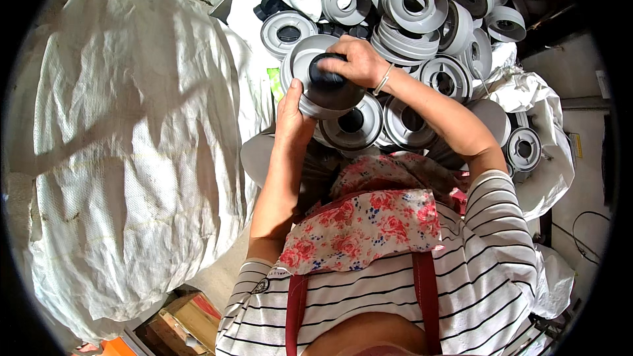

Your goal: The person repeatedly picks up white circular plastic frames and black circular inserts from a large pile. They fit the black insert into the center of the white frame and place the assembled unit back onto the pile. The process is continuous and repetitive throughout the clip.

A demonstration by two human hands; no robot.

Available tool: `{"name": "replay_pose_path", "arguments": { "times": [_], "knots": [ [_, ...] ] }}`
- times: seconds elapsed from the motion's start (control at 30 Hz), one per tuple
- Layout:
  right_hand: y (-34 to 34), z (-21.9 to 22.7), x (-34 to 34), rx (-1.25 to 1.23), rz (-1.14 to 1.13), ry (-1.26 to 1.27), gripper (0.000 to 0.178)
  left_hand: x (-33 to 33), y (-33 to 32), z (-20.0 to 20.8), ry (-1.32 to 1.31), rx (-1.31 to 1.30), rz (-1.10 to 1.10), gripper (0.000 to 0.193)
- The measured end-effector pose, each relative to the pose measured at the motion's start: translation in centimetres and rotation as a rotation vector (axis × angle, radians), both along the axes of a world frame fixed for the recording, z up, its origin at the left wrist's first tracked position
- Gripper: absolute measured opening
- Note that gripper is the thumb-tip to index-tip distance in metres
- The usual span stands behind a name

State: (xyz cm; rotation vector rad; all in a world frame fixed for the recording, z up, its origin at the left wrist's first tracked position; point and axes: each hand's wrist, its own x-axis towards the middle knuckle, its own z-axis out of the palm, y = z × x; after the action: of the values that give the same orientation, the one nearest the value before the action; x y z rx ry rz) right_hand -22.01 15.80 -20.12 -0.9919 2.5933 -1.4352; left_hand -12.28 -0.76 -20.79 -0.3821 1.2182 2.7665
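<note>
Workplace: large white sack [132, 125] at left.
Apron [362, 231]: flowered, nearest.
Left hand [295, 113]: grasps gray bowl [339, 99] beyond the apron.
Right hand [361, 60]: fingers at black piece [326, 79] over bowl; blurred, cannot tell grip.
Farther: piled gray rings [415, 3].

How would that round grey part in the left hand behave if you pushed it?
The grey part is probably stiff: it looks undistorted in the grip of the left hand. Its hollow form suggests it's fairly light, and its circular outline might let it roll on edge.
</note>
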Motion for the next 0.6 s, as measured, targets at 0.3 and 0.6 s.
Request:
{"name": "replay_pose_path", "arguments": {
  "times": [0.3, 0.6],
  "knots": [
    [0.5, 1.5, 2.6, 0.338, 0.281, 0.252, 0.071, 1.1, -2.1, 0.4, -0.04, -0.155, -0.167, 0.051],
    [0.9, 0.5, 3.6, 0.248, 0.241, 0.221, 0.068, 0.8, -2.4, 0.6, -0.125, -0.141, -0.244, 0.049]
  ]
}}
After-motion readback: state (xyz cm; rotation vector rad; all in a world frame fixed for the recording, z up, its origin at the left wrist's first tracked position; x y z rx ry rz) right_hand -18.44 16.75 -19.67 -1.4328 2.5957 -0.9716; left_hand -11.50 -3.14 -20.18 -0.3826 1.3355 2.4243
